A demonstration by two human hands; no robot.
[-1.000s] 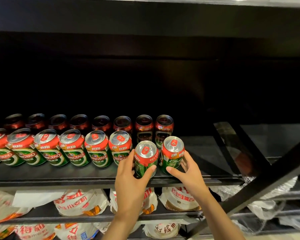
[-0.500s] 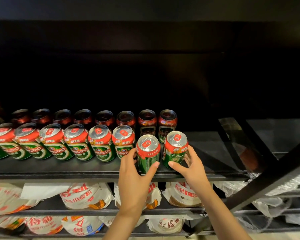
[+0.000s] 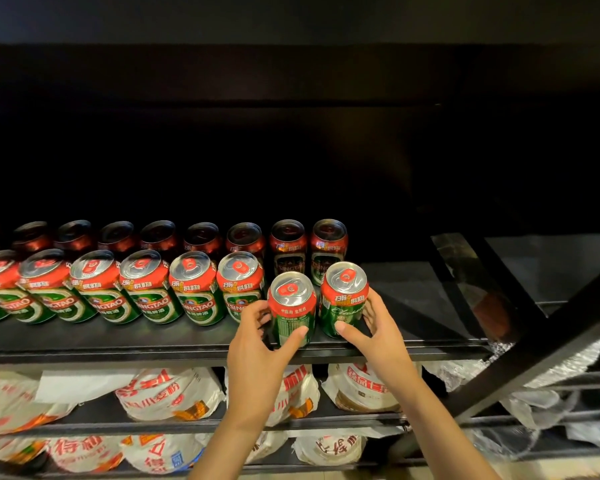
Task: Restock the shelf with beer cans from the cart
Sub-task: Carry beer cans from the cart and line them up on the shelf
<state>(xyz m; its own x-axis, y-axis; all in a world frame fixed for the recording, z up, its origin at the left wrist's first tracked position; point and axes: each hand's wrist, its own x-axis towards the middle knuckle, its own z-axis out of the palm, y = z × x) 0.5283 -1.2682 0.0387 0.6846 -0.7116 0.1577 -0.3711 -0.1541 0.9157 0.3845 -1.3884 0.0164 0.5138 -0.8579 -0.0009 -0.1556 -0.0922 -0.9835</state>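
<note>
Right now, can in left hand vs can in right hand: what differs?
The left-hand can shows small print panels toward the camera; the right-hand can shows a script logo. The left-hand can sits nearer the shelf edge; the right-hand can stands slightly further back, ending the front row. The left hand grips one, the right hand the other. Both are upright, green with red tops, same size.

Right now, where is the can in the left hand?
The green-and-red beer can stands at the black shelf's front edge, between the front row and the right hand's can.
</note>
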